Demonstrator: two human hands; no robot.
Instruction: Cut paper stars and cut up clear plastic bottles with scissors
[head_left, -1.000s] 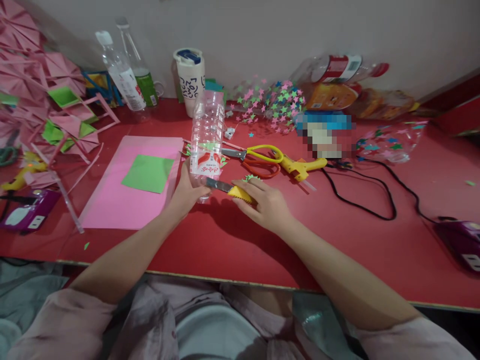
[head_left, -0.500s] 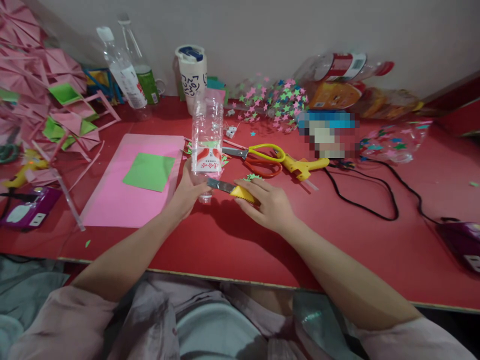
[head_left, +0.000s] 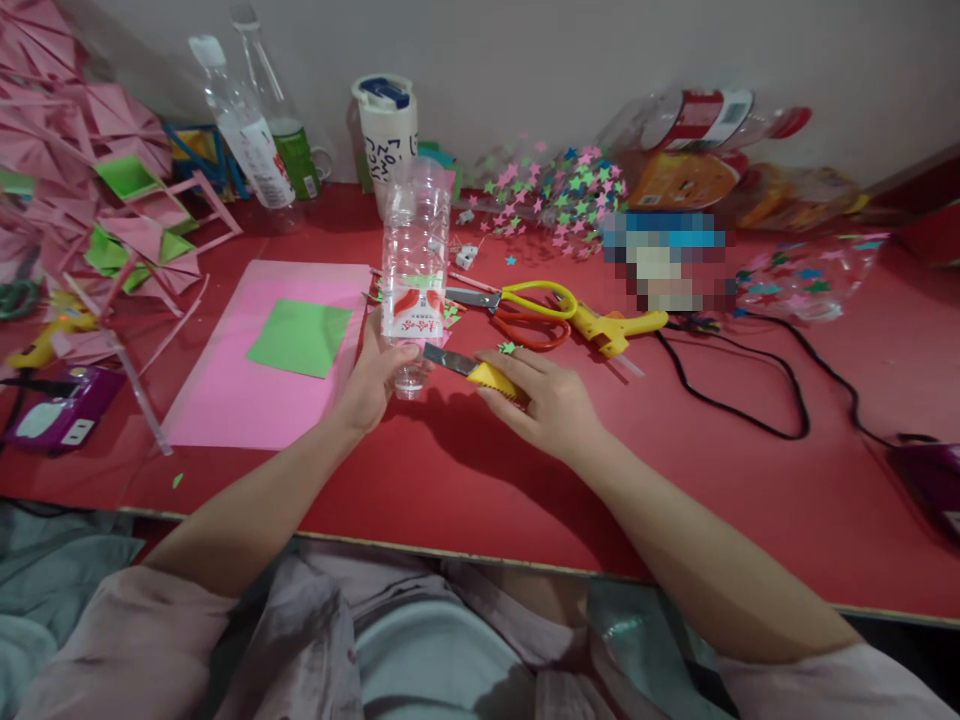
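My left hand (head_left: 373,380) is wrapped round the lower part of a clear plastic bottle (head_left: 415,262) with a red and white label, standing on the red table (head_left: 465,470). My right hand (head_left: 544,400) grips a yellow-handled utility knife (head_left: 472,369); its metal blade points left and touches the bottle just below the label. Both hands meet near the middle of the table.
A pink sheet (head_left: 259,355) with a green square (head_left: 300,337) lies left of the bottle. Scissors (head_left: 517,305), a yellow glue gun (head_left: 619,327) and its black cord (head_left: 739,385) lie right. Bottles (head_left: 247,130), a cup (head_left: 388,135), paper stars (head_left: 559,195) and pink paper pieces (head_left: 82,170) line the back.
The bottle, knife and both hands have stayed together, with the blade still at the bottle's lower part. The view has shifted slightly.
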